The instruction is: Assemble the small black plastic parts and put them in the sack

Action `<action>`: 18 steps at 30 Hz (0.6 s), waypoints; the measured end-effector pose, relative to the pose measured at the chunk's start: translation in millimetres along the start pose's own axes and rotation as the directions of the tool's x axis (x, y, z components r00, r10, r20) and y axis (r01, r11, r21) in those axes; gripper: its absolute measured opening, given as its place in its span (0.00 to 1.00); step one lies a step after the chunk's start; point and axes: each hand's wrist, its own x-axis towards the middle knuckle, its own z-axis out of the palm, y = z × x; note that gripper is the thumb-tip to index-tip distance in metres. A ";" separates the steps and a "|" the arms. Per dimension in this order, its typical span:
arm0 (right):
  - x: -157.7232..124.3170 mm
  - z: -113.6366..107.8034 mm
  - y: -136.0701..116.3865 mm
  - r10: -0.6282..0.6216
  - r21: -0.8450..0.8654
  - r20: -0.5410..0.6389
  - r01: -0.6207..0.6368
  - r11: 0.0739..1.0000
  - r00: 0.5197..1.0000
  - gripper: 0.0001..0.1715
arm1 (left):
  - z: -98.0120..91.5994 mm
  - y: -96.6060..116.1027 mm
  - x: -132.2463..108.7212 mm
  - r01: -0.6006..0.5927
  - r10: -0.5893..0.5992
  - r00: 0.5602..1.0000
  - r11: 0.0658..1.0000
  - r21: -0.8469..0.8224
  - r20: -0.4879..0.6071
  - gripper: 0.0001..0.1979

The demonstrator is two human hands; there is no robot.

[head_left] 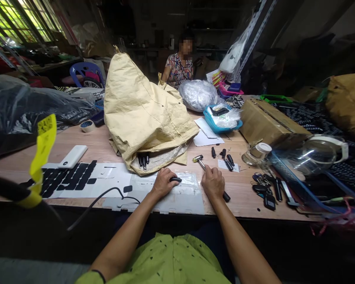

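My left hand point(163, 183) is closed on a small black cylindrical piece point(175, 179), which points right above a clear plastic sheet point(189, 197). To its right, my right hand point(213, 182) grips a small hammer by its black handle point(226, 196); the hammer's metal and yellowish head point(198, 158) points away from me to the upper left. Just beyond my hands, a large tan sack point(144, 106) lies with its mouth toward me, and several black cylindrical pieces point(143, 159) show inside. More such black pieces point(229, 161) lie beyond my right hand, some on a white paper.
Rows of black flat pieces point(68, 177) and a white power bank point(73, 156) lie left. At right are keys point(264, 189), a glass jar point(256, 154), a blue tray point(301, 185) and a cardboard box point(269, 122). A blue basket point(221, 124) stands farther back; a person point(180, 65) sits beyond.
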 end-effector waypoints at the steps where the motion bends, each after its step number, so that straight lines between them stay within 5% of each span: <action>1: 0.0 0.3 0.2 -0.002 -0.004 -0.002 0.002 1.000 1.000 0.19 | 0.5 -0.2 -0.5 -0.001 0.001 1.000 1.000 -0.007 -0.008 0.09; 5: -0.1 2.7 -0.1 -0.002 -0.023 -0.034 0.001 1.000 0.999 0.18 | 2.6 -2.5 -2.0 0.003 -0.005 0.999 0.999 -0.047 -0.054 0.14; 18: -0.8 6.8 0.2 0.009 -0.007 -0.046 -0.009 1.000 0.999 0.16 | 2.7 -5.6 0.7 0.023 -0.027 0.998 0.996 -0.084 -0.057 0.08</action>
